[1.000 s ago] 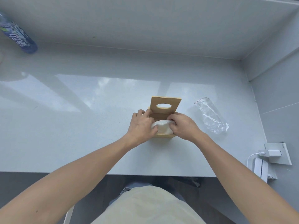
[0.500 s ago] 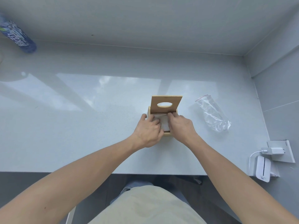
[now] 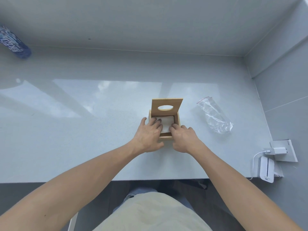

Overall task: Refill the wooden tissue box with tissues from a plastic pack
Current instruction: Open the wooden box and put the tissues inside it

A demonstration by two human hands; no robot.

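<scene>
Wooden tissue box [image 3: 177,124], small, square, light timber, sits open on the pale grey glossy counter [image 3: 83,122] right under both hands. Hinged lid [image 3: 167,105] with oval slot stands tilted up at the far side of the box, beyond the fingertips, so the top is clear for loading.

White folded tissue stack [image 3: 167,123] lies inside the box, roughly flat, filling most of the opening.

Left hand [image 3: 148,136]: grip wide, fingers spread flat, tips pressing the stack's left part, thumb outside the left wall. Holds nothing. Right hand [image 3: 182,138]: fingers loosely curled, tips on the stack's near-right edge by the wall; nothing clamped as far as visible. Both look like pushing/levelling, not gripping — likely seating the stack so the lid can shut.

Clear plastic zip pack [image 3: 215,119], red seal line, lies crumpled and apparently empty on the counter to the right of the right hand, well apart. Parked out of the way.

Judgement: loading nearly done. Left: tuck corners, probably feed the top sheet through the slot, drop the lid. Risk: a raised stack edge jamming the lid.
</scene>
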